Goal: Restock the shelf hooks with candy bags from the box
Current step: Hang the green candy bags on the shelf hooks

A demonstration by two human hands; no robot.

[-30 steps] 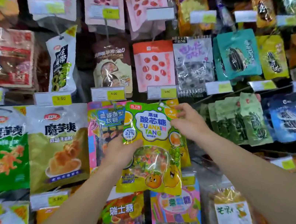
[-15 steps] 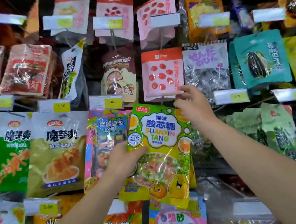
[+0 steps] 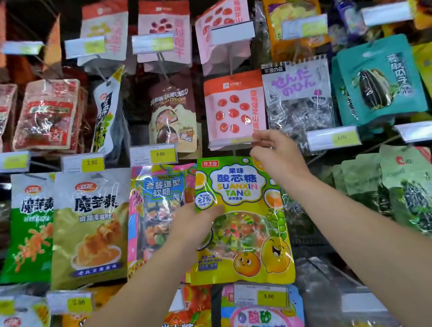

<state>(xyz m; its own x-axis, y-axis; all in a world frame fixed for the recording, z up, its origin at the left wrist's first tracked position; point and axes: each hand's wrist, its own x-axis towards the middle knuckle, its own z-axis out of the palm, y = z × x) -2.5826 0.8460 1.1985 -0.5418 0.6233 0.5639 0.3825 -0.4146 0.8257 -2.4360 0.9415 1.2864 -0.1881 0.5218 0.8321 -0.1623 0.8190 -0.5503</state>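
Hands have barely shifted since a moment ago — we still see one green-and-yellow candy bag [image 3: 241, 215] at centre, its top beside the hook. Our left hand [image 3: 194, 220] grips its left edge, thumb over the front; our right hand [image 3: 275, 154], fingers loosely curled, touches the top right corner under the pink bag [image 3: 234, 109].
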